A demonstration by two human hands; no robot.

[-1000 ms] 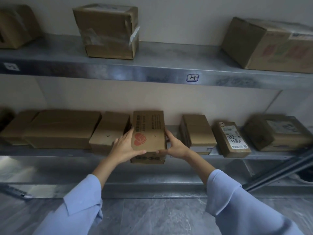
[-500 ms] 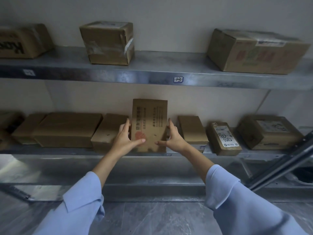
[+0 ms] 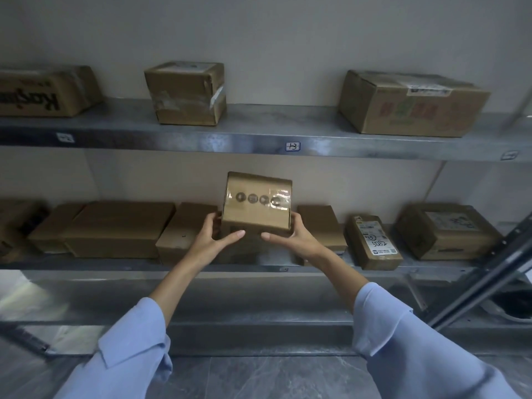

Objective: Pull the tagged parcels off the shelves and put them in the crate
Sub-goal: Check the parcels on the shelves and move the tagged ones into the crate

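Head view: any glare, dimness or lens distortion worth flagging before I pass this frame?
Head view: dim, shadow under the upper shelf; head view: tape glare on the held parcel partly washes its round icons; head view: wide-angle stretch enlarges the sleeves; left hand and right hand look sharp.

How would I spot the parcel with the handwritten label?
Find the lower grey metal shelf. Right of the person's right hand lies a small brown cardboard parcel. Unlike its neighbours, it bears a white label with handwritten digits above a square code.
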